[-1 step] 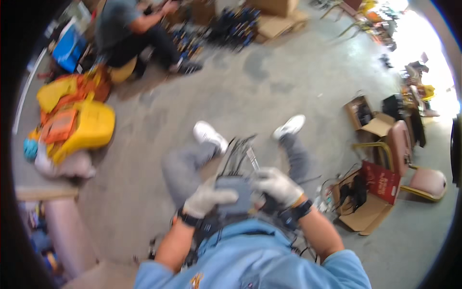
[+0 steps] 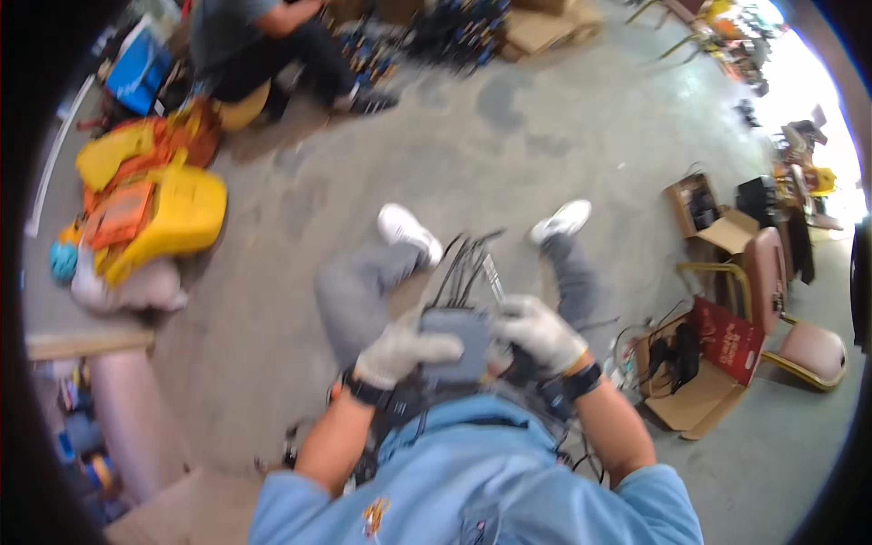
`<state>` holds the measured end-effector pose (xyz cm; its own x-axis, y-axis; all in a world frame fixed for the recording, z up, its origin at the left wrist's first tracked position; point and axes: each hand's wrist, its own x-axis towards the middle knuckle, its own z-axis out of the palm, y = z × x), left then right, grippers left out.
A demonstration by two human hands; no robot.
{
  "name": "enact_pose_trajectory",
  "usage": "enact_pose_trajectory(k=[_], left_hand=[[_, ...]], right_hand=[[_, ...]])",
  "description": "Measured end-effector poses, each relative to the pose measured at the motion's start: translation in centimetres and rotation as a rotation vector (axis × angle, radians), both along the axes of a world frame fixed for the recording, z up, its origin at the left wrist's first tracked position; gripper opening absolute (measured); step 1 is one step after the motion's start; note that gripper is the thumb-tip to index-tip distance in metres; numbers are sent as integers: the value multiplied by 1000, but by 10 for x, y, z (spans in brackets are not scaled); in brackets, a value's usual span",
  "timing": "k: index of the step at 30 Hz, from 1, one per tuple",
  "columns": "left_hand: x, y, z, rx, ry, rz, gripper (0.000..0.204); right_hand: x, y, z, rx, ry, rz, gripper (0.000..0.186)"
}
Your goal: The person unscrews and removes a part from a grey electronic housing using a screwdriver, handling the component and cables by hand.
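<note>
Left fingers: my gloved fingers (image 2: 440,348) grip the grey box (image 2: 461,324), thumb flat across its face.
Right fingers: mine (image 2: 520,309) are closed on a slim silvery tool (image 2: 493,276), pointing away from me; its tip is blurred.
Grey box: held before my waist, between my knees, above the floor (image 2: 363,173); squarish, smooth, with thin black cables (image 2: 463,271) fanning out beyond its far edge.
Cardboard box: toward the floor's right edge, a carton (image 2: 707,411) lies open with a black item (image 2: 674,358) in it and a red panel (image 2: 729,341) at its far side.
Smaller carton: farther off, flap (image 2: 729,232) open, dark things inside.
Floor room: stained grey concrete stretches from my white shoes (image 2: 409,234) to a dark heap (image 2: 459,34) near the far edge.
Floor's left side: glossy moulded yellow plastic (image 2: 193,218) beside a soft whitish bundle (image 2: 127,283).
Gloves: pale, matte fabric.
</note>
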<state>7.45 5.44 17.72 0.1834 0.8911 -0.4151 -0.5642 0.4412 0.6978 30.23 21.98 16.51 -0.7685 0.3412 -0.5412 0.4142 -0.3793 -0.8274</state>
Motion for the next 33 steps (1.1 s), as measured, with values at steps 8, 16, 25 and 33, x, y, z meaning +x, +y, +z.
enact_pose_trajectory(k=[8,16,25,33], left_hand=[[2,0,-2,29,70,41,72],[6,-6,3,15,333,90,70],[8,-8,-13,-19,45,225,65],[11,-12,-27,-14,-101,293,67]], right_hand=[[-10,-2,0,-53,-81,-32,26],[-8,-4,33,303,-173,-80,23],[29,7,8,454,-293,24,20],[-4,-8,63,410,-131,-153,18]])
